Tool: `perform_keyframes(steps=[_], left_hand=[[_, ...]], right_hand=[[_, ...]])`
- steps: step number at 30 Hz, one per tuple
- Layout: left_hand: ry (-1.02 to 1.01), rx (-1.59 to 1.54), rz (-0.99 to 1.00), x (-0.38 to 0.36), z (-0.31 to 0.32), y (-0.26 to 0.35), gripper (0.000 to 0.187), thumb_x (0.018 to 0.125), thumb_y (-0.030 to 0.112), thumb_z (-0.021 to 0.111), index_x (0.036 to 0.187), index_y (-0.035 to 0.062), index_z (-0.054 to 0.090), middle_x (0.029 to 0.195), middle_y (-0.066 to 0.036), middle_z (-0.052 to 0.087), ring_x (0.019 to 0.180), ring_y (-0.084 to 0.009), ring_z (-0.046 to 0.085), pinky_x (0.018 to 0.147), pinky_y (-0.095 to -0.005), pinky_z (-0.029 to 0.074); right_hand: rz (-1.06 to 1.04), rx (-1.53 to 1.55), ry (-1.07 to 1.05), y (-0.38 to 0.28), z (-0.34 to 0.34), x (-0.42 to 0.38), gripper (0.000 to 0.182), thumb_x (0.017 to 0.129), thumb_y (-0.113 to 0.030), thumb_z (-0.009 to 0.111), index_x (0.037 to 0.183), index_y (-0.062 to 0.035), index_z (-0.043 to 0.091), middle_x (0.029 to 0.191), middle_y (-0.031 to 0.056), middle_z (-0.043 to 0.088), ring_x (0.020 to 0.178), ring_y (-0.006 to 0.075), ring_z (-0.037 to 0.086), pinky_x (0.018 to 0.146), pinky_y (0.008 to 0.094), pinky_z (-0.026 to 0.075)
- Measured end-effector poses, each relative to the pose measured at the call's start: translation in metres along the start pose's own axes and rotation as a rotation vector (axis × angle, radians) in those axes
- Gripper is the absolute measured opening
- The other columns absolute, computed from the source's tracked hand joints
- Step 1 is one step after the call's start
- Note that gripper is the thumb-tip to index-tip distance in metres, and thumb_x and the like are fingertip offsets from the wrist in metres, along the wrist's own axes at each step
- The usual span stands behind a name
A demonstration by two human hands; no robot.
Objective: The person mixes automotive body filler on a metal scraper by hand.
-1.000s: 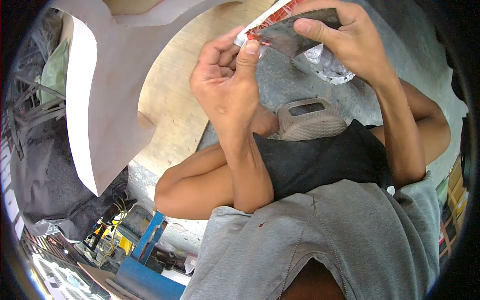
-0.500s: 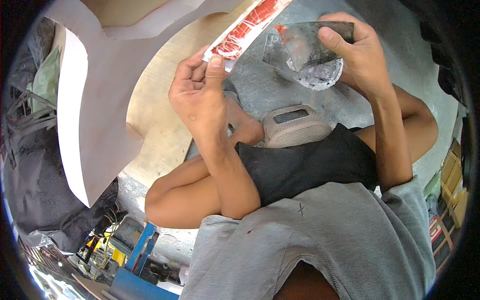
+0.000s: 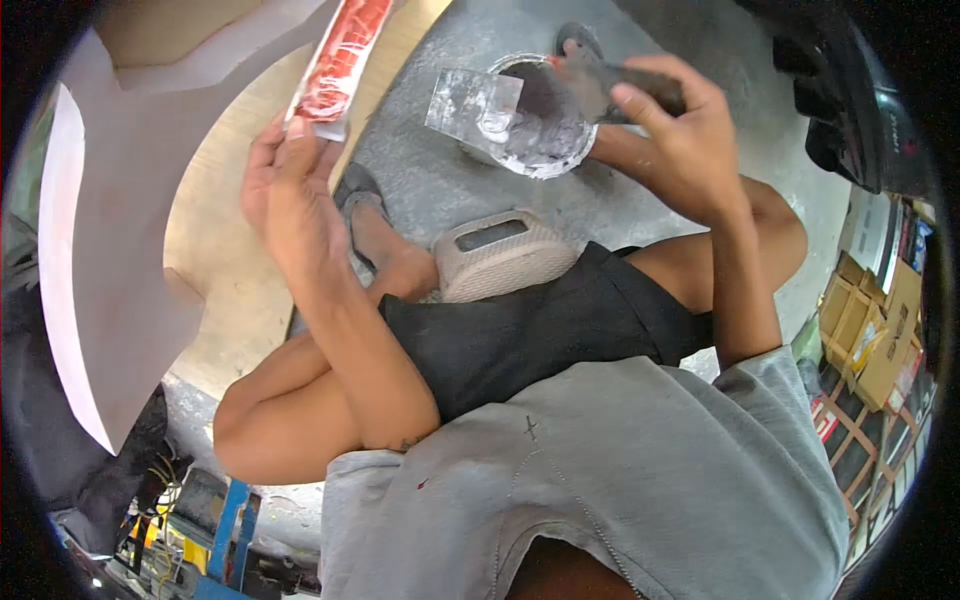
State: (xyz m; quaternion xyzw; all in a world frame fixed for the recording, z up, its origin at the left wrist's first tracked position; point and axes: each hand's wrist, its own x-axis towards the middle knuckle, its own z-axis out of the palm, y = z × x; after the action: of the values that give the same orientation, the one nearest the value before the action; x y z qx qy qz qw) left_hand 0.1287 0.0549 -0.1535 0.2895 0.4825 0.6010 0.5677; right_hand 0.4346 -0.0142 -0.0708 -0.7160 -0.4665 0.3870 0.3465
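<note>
My left hand (image 3: pixel 292 190) is closed on the lower end of a flattened white tube of red paste (image 3: pixel 346 60), held upright over the wooden board. In my right hand (image 3: pixel 690 145) is a dark flat spreader (image 3: pixel 605 92), blurred, with a red dab at its far corner. The spreader is above the right side of an open can (image 3: pixel 548 165), whose rim is caked with pale grey putty. A square, smeared metal plate (image 3: pixel 462 108) lies across the can's left rim. How much putty the can holds is partly hidden.
A beige woven-pattern stool (image 3: pixel 505 265) stands between my legs. To the left, a large curved grey-white panel (image 3: pixel 125 200) lies on a wooden board (image 3: pixel 225 215). Cardboard boxes (image 3: pixel 875 335) are at the right. A blue metal frame (image 3: pixel 228 530) is at lower left.
The view has shifted right, so most things appear farther left. My right hand has turned the spreader and moved it to the can's right side, uncovering the can's mouth and plate. Both holds persist.
</note>
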Motion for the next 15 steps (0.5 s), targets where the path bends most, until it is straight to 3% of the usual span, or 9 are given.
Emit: perform_keyframes(steps=[1,2,4,8,10,11,14,15], left_hand=[[-0.055,-0.063,-0.069,0.004,-0.001,-0.014,0.029,0.093,0.008,0.07,0.115,-0.0079,0.059,0.11,-0.017,0.069,0.099,-0.0225,0.069,0.09,-0.0364,0.057],[-0.111,-0.126,-0.136,0.007,-0.002,-0.026,0.03,0.092,0.01,0.071,0.114,-0.0067,0.06,0.11,-0.015,0.069,0.101,-0.022,0.067,0.092,-0.0371,0.055],[-0.135,-0.161,-0.165,0.004,0.011,-0.044,0.03,0.091,0.012,0.073,0.114,-0.004,0.062,0.106,-0.011,0.069,0.1,-0.0175,0.064,0.095,-0.033,0.049],[-0.189,-0.065,-0.277,0.002,0.032,-0.076,0.027,0.092,0.01,0.071,0.114,-0.0037,0.064,0.103,-0.007,0.07,0.094,-0.0117,0.061,0.09,-0.0255,0.045],[-0.203,-0.031,-0.303,0.006,0.037,-0.084,0.026,0.092,0.01,0.07,0.114,-0.0037,0.064,0.102,-0.005,0.07,0.093,-0.0104,0.06,0.088,-0.0239,0.043],[-0.188,0.015,-0.34,0.007,0.038,-0.086,0.027,0.092,0.01,0.07,0.114,-0.004,0.064,0.101,-0.005,0.07,0.091,-0.0101,0.06,0.087,-0.0243,0.044],[-0.169,0.081,-0.383,0.012,0.039,-0.094,0.027,0.093,0.01,0.069,0.116,-0.0046,0.063,0.099,-0.005,0.07,0.089,-0.0098,0.059,0.085,-0.0247,0.045],[-0.165,0.107,-0.401,0.014,0.037,-0.097,0.028,0.094,0.01,0.068,0.116,-0.0049,0.063,0.099,-0.005,0.07,0.088,-0.0097,0.06,0.084,-0.0249,0.045]], right_hand=[[-0.198,-0.121,-0.011,0.032,-0.002,0.007,0.025,0.089,-0.009,0.073,0.114,-0.0068,0.07,0.103,0.0083,0.073,0.09,0.0172,0.068,0.079,0.0336,0.055],[-0.207,-0.132,-0.016,0.044,0.001,0.006,0.025,0.089,-0.009,0.073,0.114,-0.0068,0.07,0.103,0.0083,0.073,0.09,0.0172,0.068,0.079,0.0336,0.055],[-0.567,-0.582,-0.063,0.06,0.004,0.007,0.029,0.085,-0.005,0.072,0.114,-0.0092,0.07,0.098,0.011,0.072,0.087,0.0284,0.069,0.076,0.0374,0.055],[-0.712,-0.599,-0.061,0.084,0.018,0.006,0.038,0.079,0.003,0.069,0.114,-0.0121,0.073,0.096,0.0113,0.069,0.087,0.0294,0.067,0.077,0.0367,0.052],[-0.81,-0.748,-0.072,0.09,0.02,0.009,0.054,0.072,0.007,0.068,0.12,-0.015,0.071,0.099,0.0083,0.068,0.093,0.0263,0.065,0.081,0.0367,0.049],[-0.741,-0.808,-0.125,0.096,0.02,0.007,0.068,0.065,0.008,0.067,0.127,-0.0189,0.069,0.109,0.0077,0.066,0.102,0.0259,0.062,0.086,0.0385,0.047],[-0.79,-0.821,-0.137,0.105,0.021,0.011,0.073,0.063,0.008,0.068,0.129,-0.0215,0.068,0.115,0.0092,0.063,0.11,0.0287,0.06,0.089,0.0412,0.046],[-0.819,-0.85,-0.127,0.111,0.021,0.015,0.058,0.077,-0.001,0.063,0.128,-0.0273,0.068,0.118,0.0063,0.063,0.114,0.0291,0.059,0.086,0.0445,0.046]])
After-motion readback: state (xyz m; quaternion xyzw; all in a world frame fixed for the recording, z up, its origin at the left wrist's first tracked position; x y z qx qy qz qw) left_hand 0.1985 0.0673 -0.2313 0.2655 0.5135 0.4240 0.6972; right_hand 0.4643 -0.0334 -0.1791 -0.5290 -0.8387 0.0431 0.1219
